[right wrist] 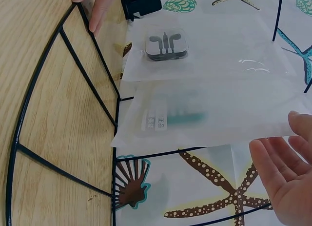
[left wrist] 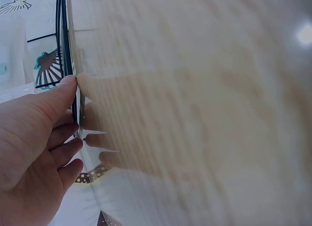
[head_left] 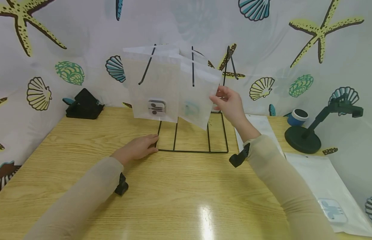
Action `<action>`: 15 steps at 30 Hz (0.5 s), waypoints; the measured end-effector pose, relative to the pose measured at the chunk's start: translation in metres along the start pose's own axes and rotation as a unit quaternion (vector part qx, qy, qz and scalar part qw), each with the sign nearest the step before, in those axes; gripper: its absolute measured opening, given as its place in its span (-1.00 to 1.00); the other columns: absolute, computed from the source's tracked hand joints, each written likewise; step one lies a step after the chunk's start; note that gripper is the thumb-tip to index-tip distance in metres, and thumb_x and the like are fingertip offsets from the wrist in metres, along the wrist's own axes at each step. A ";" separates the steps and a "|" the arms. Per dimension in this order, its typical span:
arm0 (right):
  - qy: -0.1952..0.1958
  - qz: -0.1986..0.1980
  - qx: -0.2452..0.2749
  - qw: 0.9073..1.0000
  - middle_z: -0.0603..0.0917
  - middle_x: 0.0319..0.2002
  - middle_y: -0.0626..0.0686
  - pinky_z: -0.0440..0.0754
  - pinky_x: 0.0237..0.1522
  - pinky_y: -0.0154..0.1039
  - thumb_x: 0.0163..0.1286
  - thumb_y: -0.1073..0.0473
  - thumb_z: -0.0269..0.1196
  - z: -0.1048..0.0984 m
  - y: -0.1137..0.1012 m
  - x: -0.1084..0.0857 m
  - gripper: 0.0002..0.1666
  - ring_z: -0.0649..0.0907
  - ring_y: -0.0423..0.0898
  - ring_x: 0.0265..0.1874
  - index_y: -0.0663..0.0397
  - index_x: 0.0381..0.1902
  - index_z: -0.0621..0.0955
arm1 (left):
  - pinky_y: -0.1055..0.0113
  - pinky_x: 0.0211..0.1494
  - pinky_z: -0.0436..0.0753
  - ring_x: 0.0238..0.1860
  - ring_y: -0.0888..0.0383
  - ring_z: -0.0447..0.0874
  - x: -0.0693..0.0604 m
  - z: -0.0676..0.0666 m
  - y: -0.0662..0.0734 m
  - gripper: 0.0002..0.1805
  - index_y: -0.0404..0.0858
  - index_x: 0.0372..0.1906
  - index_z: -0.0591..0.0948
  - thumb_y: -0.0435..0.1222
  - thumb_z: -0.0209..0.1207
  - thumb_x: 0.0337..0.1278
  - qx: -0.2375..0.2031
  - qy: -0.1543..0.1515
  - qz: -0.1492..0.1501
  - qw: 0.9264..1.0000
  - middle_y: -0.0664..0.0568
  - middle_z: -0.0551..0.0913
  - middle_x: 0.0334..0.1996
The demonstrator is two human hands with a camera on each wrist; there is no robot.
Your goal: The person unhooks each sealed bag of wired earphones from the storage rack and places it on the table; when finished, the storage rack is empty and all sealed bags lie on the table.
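A black wire rack (head_left: 200, 152) stands on the table with several hooks at its top. Two translucent white bags hang from it: the left bag (head_left: 156, 80) shows earphones in a clear case (head_left: 157, 106), the right bag (head_left: 196, 103) a blurred greenish item (right wrist: 187, 116). My right hand (head_left: 230, 103) holds the right bag's side edge, thumb in front and fingers partly hidden behind. Low at the rack's front left corner, my left hand (head_left: 139, 146) grips the wire frame between thumb and fingers. The rightmost hook (head_left: 232, 63) carries no bag.
More white bags (head_left: 311, 176) lie at the table's right side. Beyond them stand a black stand with a round base (head_left: 302, 140) and a blue-and-white jar (head_left: 297, 117). A black object (head_left: 85, 105) sits at the back left. A patterned curtain (head_left: 203, 23) hangs behind the table.
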State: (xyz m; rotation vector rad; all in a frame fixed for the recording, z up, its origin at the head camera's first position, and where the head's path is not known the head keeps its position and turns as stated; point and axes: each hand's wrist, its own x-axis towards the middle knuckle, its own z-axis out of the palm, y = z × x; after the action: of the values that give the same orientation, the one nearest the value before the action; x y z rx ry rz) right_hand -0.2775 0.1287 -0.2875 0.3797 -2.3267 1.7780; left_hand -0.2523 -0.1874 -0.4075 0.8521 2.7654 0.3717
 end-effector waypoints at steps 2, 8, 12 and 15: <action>0.006 0.003 0.006 1.000 0.59 -0.24 0.11 0.64 -0.38 -0.33 0.28 0.23 0.24 0.001 0.001 0.001 -0.58 0.63 -0.08 -0.27 0.24 0.09 0.53 | -0.02 0.29 0.18 0.32 -0.20 0.08 0.000 0.000 0.000 -0.35 -0.50 0.33 0.16 -0.20 0.04 0.31 0.001 0.000 0.000 1.000 -0.33 0.11 0.33; 0.018 0.007 0.019 1.000 0.61 -0.22 0.17 0.64 -0.42 -0.35 0.29 0.26 0.22 0.002 0.000 0.001 -0.61 0.61 -0.11 -0.38 0.29 0.06 0.55 | -0.02 0.29 0.18 0.31 -0.20 0.08 0.001 0.000 0.000 -0.35 -0.49 0.33 0.16 -0.19 0.04 0.31 0.004 0.000 -0.001 1.000 -0.33 0.12 0.33; 0.022 0.005 0.021 1.000 0.61 -0.27 0.16 0.64 -0.42 -0.34 0.30 0.27 0.21 0.002 -0.002 0.001 -0.65 0.62 -0.13 -0.42 0.34 0.01 0.56 | -0.02 0.29 0.19 0.31 -0.20 0.09 0.001 0.000 -0.001 -0.35 -0.50 0.33 0.16 -0.19 0.04 0.31 0.003 0.001 0.001 1.000 -0.33 0.12 0.32; 0.027 0.003 0.016 1.000 0.62 -0.29 0.16 0.66 -0.38 -0.29 0.30 0.27 0.21 0.001 -0.003 0.000 -0.66 0.62 -0.16 -0.44 0.36 -0.02 0.57 | -0.02 0.29 0.19 0.31 -0.20 0.09 0.001 0.000 0.000 -0.35 -0.50 0.33 0.16 -0.20 0.04 0.31 0.002 0.001 0.002 1.000 -0.34 0.13 0.32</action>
State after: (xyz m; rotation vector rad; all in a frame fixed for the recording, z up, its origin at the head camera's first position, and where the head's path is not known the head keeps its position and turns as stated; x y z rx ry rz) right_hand -0.2770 0.1268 -0.2853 0.3264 -2.2687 1.8068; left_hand -0.2529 -0.1873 -0.4074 0.8590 2.7675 0.3692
